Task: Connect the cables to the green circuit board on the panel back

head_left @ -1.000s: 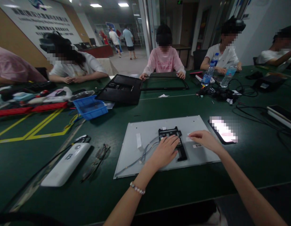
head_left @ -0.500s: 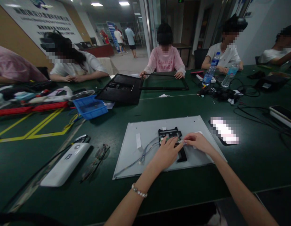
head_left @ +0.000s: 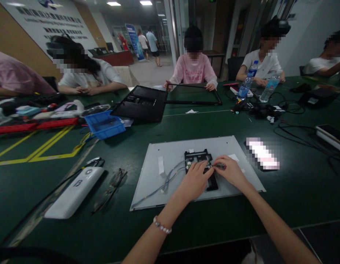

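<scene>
A grey flat panel (head_left: 175, 146), probably the back of a display, lies on the table before me. On it sits a black plastic frame (head_left: 213, 182) that carries a small circuit board (head_left: 189, 165). My left hand (head_left: 194, 181) rests over board and frame, its fingers stretched out. At the frame's right side, my right hand (head_left: 232, 172) is closed in a pinch. A small dark piece shows by its fingers, too unclear to name. The fingertips of both hands nearly meet. Grey cables (head_left: 167, 179) run from the board's left across the panel.
Left of the panel lie eyeglasses (head_left: 111, 190) and a white power bank (head_left: 76, 192). A phone (head_left: 262, 154) lies to the right. Beyond are a blue basket (head_left: 105, 126), a black cover (head_left: 142, 104) and a black bezel (head_left: 194, 103) held by a person opposite (head_left: 194, 69).
My right hand has turned slightly, and a dark piece now shows at its fingers where a pale one was. The left hand stays on the board. The bezel opposite has shifted a little.
</scene>
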Demonstrator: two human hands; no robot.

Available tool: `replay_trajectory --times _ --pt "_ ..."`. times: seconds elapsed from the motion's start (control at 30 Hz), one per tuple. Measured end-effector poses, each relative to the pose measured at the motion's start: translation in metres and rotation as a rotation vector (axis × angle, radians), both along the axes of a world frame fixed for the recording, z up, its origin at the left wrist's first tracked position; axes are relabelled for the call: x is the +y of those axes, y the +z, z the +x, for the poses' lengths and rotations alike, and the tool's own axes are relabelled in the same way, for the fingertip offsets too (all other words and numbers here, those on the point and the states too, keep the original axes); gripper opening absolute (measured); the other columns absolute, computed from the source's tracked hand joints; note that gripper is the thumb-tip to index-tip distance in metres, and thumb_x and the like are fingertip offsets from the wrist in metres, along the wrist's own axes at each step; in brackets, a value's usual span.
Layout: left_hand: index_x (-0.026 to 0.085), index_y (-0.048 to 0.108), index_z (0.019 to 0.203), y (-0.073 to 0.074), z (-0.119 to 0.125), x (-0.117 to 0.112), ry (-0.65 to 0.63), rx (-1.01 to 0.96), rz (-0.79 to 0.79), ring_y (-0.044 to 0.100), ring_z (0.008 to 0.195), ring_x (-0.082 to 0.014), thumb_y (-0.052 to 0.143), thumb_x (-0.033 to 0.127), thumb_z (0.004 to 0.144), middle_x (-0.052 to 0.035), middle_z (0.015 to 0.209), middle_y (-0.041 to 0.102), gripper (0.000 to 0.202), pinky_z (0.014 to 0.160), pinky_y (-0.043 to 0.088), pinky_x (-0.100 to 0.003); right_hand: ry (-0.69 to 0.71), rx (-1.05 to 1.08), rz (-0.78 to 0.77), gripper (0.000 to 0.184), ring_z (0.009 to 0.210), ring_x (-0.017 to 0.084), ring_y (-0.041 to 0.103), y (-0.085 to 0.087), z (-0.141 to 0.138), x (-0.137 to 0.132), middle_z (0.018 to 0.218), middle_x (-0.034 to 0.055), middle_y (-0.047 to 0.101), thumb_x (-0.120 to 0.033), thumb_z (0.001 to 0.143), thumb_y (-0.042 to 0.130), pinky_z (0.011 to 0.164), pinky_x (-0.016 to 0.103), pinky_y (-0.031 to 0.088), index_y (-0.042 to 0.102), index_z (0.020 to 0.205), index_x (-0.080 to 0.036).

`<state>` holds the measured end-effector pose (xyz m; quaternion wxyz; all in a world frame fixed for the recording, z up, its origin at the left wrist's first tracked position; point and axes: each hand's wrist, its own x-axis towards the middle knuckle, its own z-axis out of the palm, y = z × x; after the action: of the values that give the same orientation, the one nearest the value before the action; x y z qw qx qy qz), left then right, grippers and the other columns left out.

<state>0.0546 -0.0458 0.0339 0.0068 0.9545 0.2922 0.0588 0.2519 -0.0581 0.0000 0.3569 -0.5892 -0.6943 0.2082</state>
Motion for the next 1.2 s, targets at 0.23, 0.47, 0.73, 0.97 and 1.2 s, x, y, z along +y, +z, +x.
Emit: replay_trajectory --times 0.23,0.47,0.73,0.97,1.2 --pt "0.022 0.038 0.132 0.003 -0.002 0.001 0.009 0.014 -0.009 0.034 0.131 -0.0240 0.041 0.014 0.086 -0.0104 0.140 0.040 0.047 0.109 0.020 -0.045 0.039 0.053 -0.009 0.012 0.086 0.017 0.060 0.002 0.005 -0.002 0.093 0.0048 0.064 -0.019 0.078 0.058 0.073 0.029 0.047 0.069 0.085 -0.020" --pt "0.023 0.023 0.142 0.007 -0.004 0.002 0.029 -0.052 -0.078 0.030 0.133 -0.0208 0.036 0.015 0.089 -0.0073 0.141 0.041 0.055 0.111 0.012 -0.049 0.034 0.145 0.005 0.016 0.082 0.017 0.060 -0.004 0.010 -0.001 0.092 0.0041 0.066 -0.021 0.079 0.055 0.071 0.030 0.047 0.068 0.087 -0.021" --pt "0.024 0.045 0.127 0.031 -0.051 0.035 0.297 -0.243 -0.028 0.044 0.121 -0.0247 0.042 0.022 0.089 -0.0073 0.131 0.049 0.039 0.099 0.035 -0.044 0.006 0.190 -0.013 0.017 0.079 0.017 0.061 -0.008 0.015 -0.001 0.090 0.0042 0.067 -0.026 0.080 0.053 0.068 0.030 0.047 0.068 0.086 -0.021" --pt "0.017 0.051 0.120 -0.004 -0.141 0.081 0.617 -0.394 -0.214 0.060 0.082 -0.0183 0.052 0.027 0.079 -0.0102 0.118 0.054 0.042 0.081 0.048 -0.034 -0.022 0.108 0.059 0.019 0.082 0.018 0.061 0.000 0.010 -0.007 0.092 0.0048 0.067 -0.023 0.083 0.050 0.070 0.031 0.048 0.067 0.089 -0.020" --pt "0.020 0.058 0.114 -0.025 -0.149 0.087 0.569 -0.475 -0.258 0.058 0.079 -0.0167 0.054 0.022 0.073 -0.0048 0.100 0.062 0.041 0.078 0.046 -0.030 -0.011 0.006 0.109 0.018 0.086 0.019 0.060 -0.001 0.007 -0.008 0.094 0.0048 0.066 -0.020 0.084 0.049 0.075 0.032 0.048 0.066 0.090 -0.021"
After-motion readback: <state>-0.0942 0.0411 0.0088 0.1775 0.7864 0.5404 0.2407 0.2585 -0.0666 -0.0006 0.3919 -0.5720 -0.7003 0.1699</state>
